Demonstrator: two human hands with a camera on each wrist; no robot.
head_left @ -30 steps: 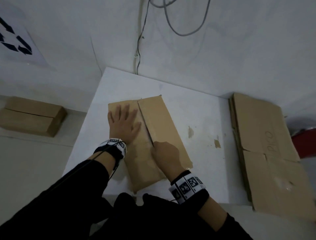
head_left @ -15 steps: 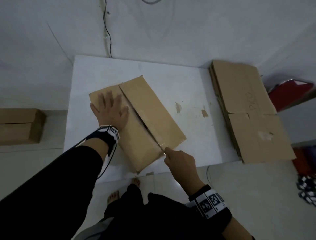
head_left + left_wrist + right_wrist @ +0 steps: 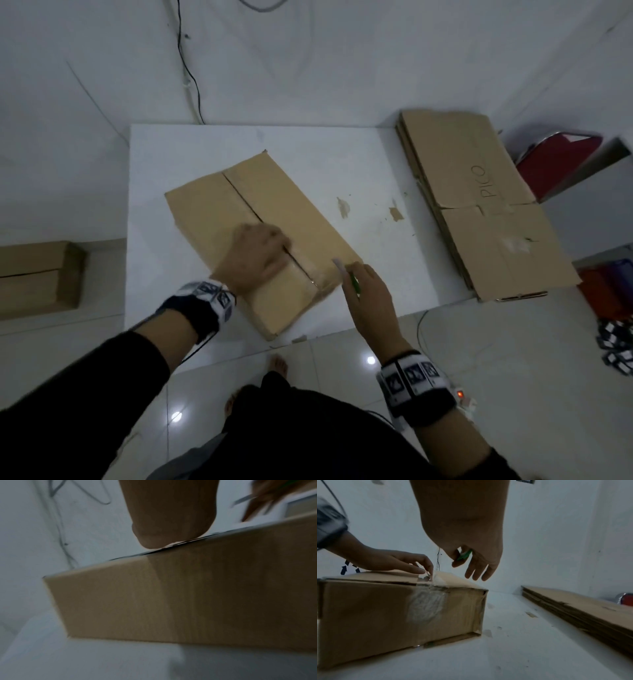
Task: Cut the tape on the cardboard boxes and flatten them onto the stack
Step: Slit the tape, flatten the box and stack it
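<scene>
A brown cardboard box [image 3: 301, 212] lies slanted on the white table [image 3: 205, 147], and its top seam is slit open along its length. My left hand [image 3: 281, 250] is on the box's near half, with its fingertips [image 3: 430, 573] curled down into the seam at the left flap's edge, among loose clear tape. To the right of the box's near corner, my right hand [image 3: 356, 277] grips a green cutter [image 3: 352, 286] whose blade is out and off the box. The stack of flattened cardboard [image 3: 479, 192] lies along the table's right side. The left wrist view shows only the box's side [image 3: 171, 595].
Another closed box [image 3: 30, 277] sits on the floor to the left. Tape scraps [image 3: 342, 207] dot the table between box and stack. A red object [image 3: 555, 161] stands behind the stack. A cable [image 3: 188, 75] runs down the wall. My bare foot [image 3: 277, 363] is under the table's near edge.
The cutter ran down the seam to the box's near end and came off to the right. My left hand left the far left flap and moved to the near seam, curling its fingers.
</scene>
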